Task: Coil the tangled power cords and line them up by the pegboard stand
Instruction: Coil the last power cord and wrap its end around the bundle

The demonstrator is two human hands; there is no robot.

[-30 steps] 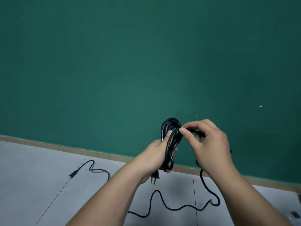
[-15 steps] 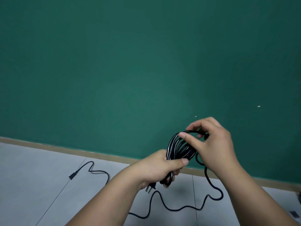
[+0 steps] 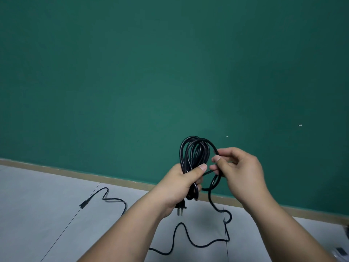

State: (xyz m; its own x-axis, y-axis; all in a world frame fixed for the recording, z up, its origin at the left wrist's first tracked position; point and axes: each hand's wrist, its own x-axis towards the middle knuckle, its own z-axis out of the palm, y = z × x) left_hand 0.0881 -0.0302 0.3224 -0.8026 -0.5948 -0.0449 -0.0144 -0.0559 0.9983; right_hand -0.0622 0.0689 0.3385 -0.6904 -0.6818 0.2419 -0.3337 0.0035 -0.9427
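Observation:
A black power cord (image 3: 195, 154) is partly wound into a tall loop bundle held up in front of the green wall. My left hand (image 3: 182, 184) grips the bundle at its middle, thumb across the strands, and the two-pin plug (image 3: 180, 209) hangs below the palm. My right hand (image 3: 239, 173) pinches the outermost loop just right of the bundle. The loose tail (image 3: 190, 241) drops to the floor, snakes under my left forearm and ends in a connector (image 3: 84, 203) at the left.
Grey tiled floor (image 3: 37, 205) meets the green wall (image 3: 170, 72) along a tan baseboard (image 3: 75, 173). A dark object (image 3: 340, 251) shows at the bottom right corner, cut off by the frame edge. The pegboard stand is out of sight.
The bundle has come upright again and my left hand has risen with it. My right hand has shifted right, drawing a fresh loop away from the bundle. The floor tail has shortened slightly.

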